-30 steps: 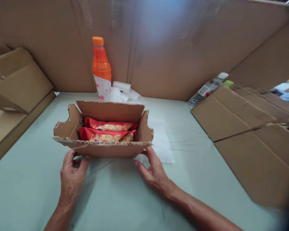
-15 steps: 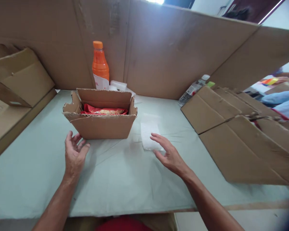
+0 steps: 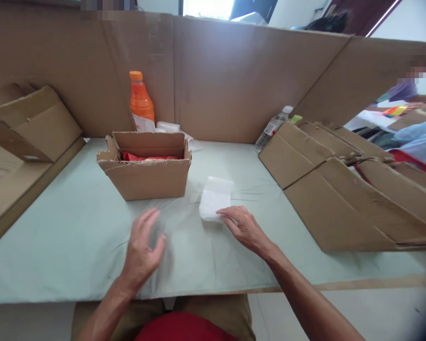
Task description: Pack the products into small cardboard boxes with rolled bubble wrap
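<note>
My right hand [image 3: 247,230] pinches the near right corner of a folded white sheet [image 3: 213,199], thin and foam-like, with its near edge curling off the table. My left hand [image 3: 142,248] is over the table to the left, fingers apart and slightly blurred, holding nothing. Beyond that hand stands an open cardboard box [image 3: 152,182] with its top flaps up. Inside it lies a red packet [image 3: 137,157], mostly hidden by the front wall.
An orange bottle [image 3: 142,105] stands behind the box, beside small white items [image 3: 168,127]. A clear bottle [image 3: 274,127] leans at the back right near cardboard boxes [image 3: 348,208]. Another cardboard box [image 3: 42,121] is on the left. A cardboard wall [image 3: 220,80] closes off the back.
My left hand has left the box's near left corner and moved right and nearer. My right hand has closed on the white sheet's corner, and the sheet's near edge has lifted.
</note>
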A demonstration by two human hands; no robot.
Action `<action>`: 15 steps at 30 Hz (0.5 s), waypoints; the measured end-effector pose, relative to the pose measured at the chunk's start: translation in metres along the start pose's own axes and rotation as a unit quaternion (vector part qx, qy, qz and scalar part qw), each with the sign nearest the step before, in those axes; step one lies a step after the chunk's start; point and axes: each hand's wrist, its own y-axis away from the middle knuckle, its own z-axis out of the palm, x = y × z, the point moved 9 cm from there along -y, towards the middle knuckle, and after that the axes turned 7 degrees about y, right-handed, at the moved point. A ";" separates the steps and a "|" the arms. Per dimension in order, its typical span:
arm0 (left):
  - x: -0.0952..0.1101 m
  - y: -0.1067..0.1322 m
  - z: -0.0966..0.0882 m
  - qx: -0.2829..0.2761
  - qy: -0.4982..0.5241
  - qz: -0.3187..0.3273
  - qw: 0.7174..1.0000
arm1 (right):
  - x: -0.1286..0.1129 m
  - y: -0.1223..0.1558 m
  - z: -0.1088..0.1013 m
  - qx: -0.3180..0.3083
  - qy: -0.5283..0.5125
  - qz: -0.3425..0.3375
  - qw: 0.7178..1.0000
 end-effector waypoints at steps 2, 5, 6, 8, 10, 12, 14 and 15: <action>0.030 0.007 0.030 -0.078 0.042 0.042 0.995 | -0.009 0.013 0.001 -0.066 -0.081 0.030 0.994; 0.048 0.010 0.069 -0.151 0.115 0.021 0.982 | -0.018 0.028 0.015 -0.145 -0.204 0.074 0.965; 0.048 0.009 0.081 -0.176 0.134 -0.004 0.975 | -0.018 0.032 0.020 -0.158 -0.235 0.086 0.955; 0.040 0.008 0.104 -0.225 0.151 -0.075 0.960 | -0.013 0.039 0.026 -0.152 -0.264 0.110 0.946; 0.029 0.006 0.119 -0.253 0.138 -0.141 0.947 | -0.003 0.045 0.019 -0.084 -0.236 0.132 0.959; 0.021 0.002 0.126 -0.261 0.117 -0.178 0.942 | 0.002 0.054 -0.004 0.041 -0.161 0.130 0.977; 0.016 -0.003 0.129 -0.265 0.105 -0.192 0.939 | -0.010 0.066 -0.027 0.146 -0.077 0.079 0.983; 0.014 -0.005 0.131 -0.266 0.102 -0.195 0.938 | -0.022 0.070 -0.032 0.165 -0.044 0.037 0.985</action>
